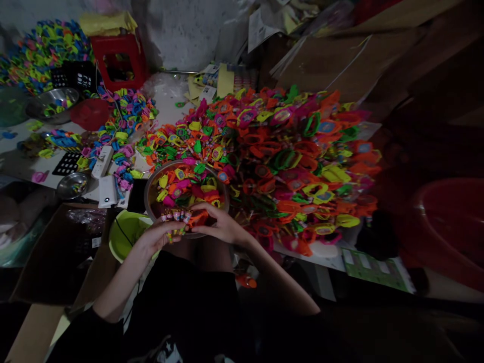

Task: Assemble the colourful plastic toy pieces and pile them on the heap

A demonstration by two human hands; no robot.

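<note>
My left hand (161, 236) is closed around a bunch of small tube-like pieces (177, 216) with pink, white and yellow-green parts; their exact kind is too small to tell. In my right hand (219, 227), thumb and fingers close on an orange toy watch (198, 219), right beside that bunch. Both hands are over the near rim of a metal basin (148, 199), in front of my lap. Inside the basin lie toy watches (177, 190) in yellow, green, pink and orange. A large heap of similar toy watches (295, 161) rises just right of the basin.
A lime-green tub (123, 234) and a cardboard box (49, 267) stand at my left. A power strip (102, 161), a white device (108, 191) and small metal bowls (71, 185) lie on the table's left. Behind is a red stool (119, 60). A red basin (449, 227) is far right.
</note>
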